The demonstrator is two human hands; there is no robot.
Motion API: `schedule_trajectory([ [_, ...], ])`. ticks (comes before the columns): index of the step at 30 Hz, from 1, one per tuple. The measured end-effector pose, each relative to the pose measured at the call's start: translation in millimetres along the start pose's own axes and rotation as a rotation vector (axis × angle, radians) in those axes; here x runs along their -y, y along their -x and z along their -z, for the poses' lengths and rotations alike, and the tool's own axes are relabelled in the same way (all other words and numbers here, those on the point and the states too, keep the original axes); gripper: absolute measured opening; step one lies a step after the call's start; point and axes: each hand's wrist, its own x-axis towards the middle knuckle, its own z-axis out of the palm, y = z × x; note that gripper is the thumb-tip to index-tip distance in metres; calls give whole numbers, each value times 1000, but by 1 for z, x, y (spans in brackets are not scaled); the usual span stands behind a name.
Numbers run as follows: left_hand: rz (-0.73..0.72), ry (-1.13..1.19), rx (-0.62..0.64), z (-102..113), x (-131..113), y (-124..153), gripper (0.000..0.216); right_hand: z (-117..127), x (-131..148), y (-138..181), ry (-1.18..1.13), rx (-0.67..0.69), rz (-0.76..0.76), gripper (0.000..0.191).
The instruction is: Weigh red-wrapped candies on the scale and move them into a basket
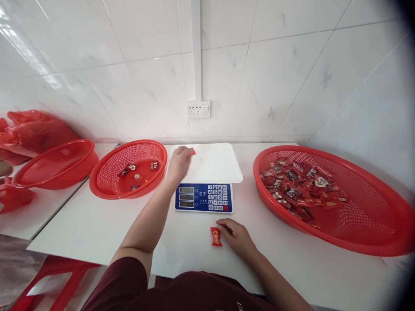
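My left hand [180, 164] is over the left part of the scale's white weighing tray [215, 162]. Its fingers are closed on a small red wrapped candy [193, 151], of which only an end shows. In front of the scale's blue keypad panel [204, 198], my right hand [238, 239] is low over the table with curled fingers. Thumb and forefinger are pinched at the upper right corner of a red wrapped candy [216, 237] with gold lettering. The digits on the scale's displays are too faint to read.
Right of the scale, a large red basket [366, 235] holds many red and dark wrapped candies. A smaller red basket [129, 193] on the left contains several packets. Farther left are a red basin [55, 179] and red plastic bags [35, 131]. A wall socket [199, 109] is behind.
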Motion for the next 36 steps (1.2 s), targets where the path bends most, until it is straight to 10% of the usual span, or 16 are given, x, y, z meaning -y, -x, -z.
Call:
schedule_trajectory([
  [5,237,-195,-134,51,50,18,21,1,3,-1,-3,27,6,22],
  [9,139,-114,-91,38,29,69,21,3,8,2,30,98,31,24],
  [16,-107,412,484,-16,-59,166,24,0,17,9,155,181,77,20],
  [26,436,1055,751,-31,-71,166,37,11,38,15,-379,-55,-127,8],
  [36,323,862,850,-37,-64,172,31,177,46,-2,225,-615,-111,23],
])
